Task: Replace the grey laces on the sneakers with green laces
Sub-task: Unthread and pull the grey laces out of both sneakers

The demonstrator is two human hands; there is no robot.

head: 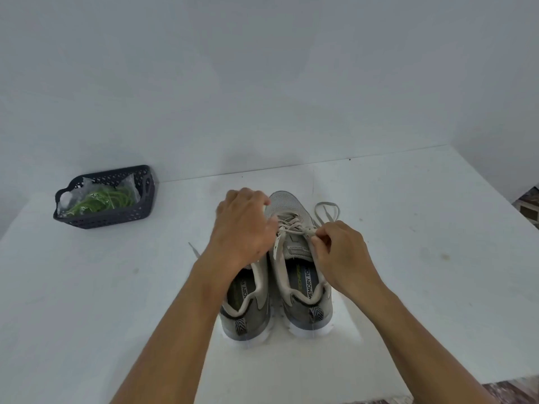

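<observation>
White wall behind, white surface [408,228] under me. Sneakers [306,290] sit dead centre, heels toward me, light and soft-sided; insoles read "MEMORY FOAM", partly hidden. Basket [137,212] at ten o'clock holds the green laces [108,199], bagged, limp and slippery, I'd guess. My left hand [243,225] rests curled over the left shoe's front. My right hand [339,252] pinches the grey lace [294,225] near the top eyelets: flat, floppy, best pulled close to the eyelet.

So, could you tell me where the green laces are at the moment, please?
In the head view, the green laces lie in a clear bag inside the dark basket at the table's far left, well apart from the sneakers.
</observation>
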